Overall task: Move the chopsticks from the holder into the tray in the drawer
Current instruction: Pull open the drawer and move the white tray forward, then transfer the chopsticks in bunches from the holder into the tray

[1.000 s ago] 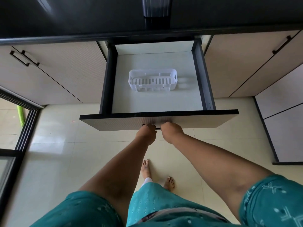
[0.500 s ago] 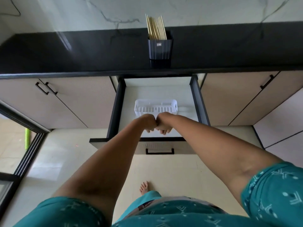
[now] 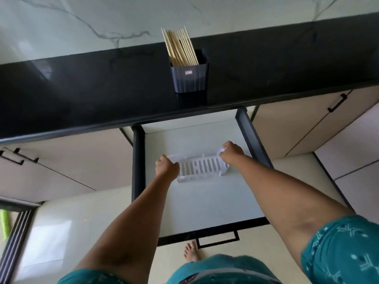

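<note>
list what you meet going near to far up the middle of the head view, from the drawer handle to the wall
drawer handle → tray → counter → holder → chopsticks → wall

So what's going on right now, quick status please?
Left hand and right hand grip white tray ends in open drawer. Chopsticks upright in holder on counter. Nothing blocking.

Your way into the drawer (image 3: 207, 208) lies open from above at its front half, where bare floor shows before the tray (image 3: 202, 168). The black countertop (image 3: 102, 95) overhangs the drawer's rear, limiting reach there. Above the counter, the chopsticks (image 3: 180, 47) project upright from the holder (image 3: 189, 78), unobstructed all round.
</note>
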